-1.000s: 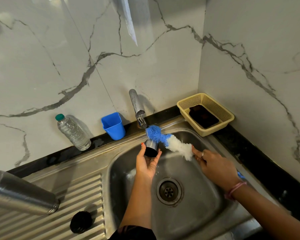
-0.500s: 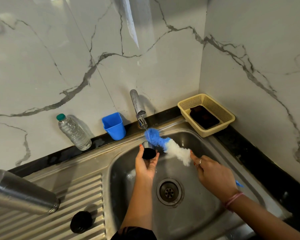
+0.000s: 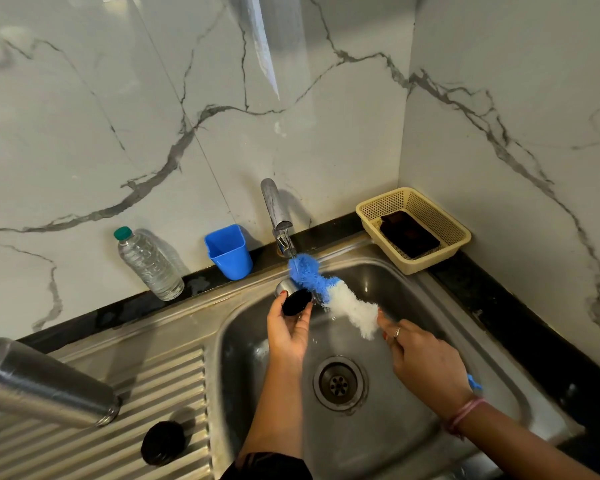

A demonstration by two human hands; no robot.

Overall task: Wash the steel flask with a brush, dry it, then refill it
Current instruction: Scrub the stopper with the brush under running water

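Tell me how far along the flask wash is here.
Done: nothing clearly. The steel flask body lies on the ridged drainboard; whether it is washed cannot be told. In hand: left hand holds the small steel cap under the tap; right hand scrubs with the blue-and-white brush. Left: drying, refilling.

Over the last second the left hand point(image 3: 288, 332) turned the small steel cap point(image 3: 293, 297) it held, so its black inner face came round toward the camera instead of its shiny side. The right hand point(image 3: 423, 358) drew the blue-and-white bottle brush point(image 3: 333, 292) slightly lower, its blue tip brushing against the cap under the tap point(image 3: 278, 220).
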